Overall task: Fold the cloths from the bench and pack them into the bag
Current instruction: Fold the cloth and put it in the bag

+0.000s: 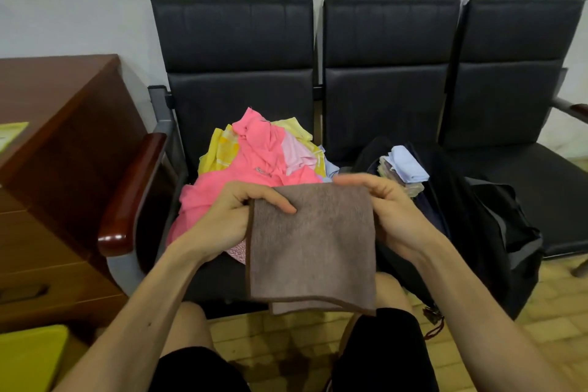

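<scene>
A brown cloth [311,248], folded over, hangs in front of me above my knees. My left hand [232,216] pinches its upper left corner, thumb lying over the front. My right hand [391,210] grips its upper right edge. Behind it, a heap of pink, yellow and pale cloths [257,159] lies on the left seat of the black bench [385,99]. A black bag [471,219] stands open on the middle seat to the right, with folded light blue and patterned cloths [405,165] stacked inside.
A brown wooden desk [63,169] stands at the left, close to the bench's wooden armrest [133,191]. A yellow object [28,356] sits at the bottom left. The right bench seat [541,175] is bare. Yellowish tiled floor lies below my knees.
</scene>
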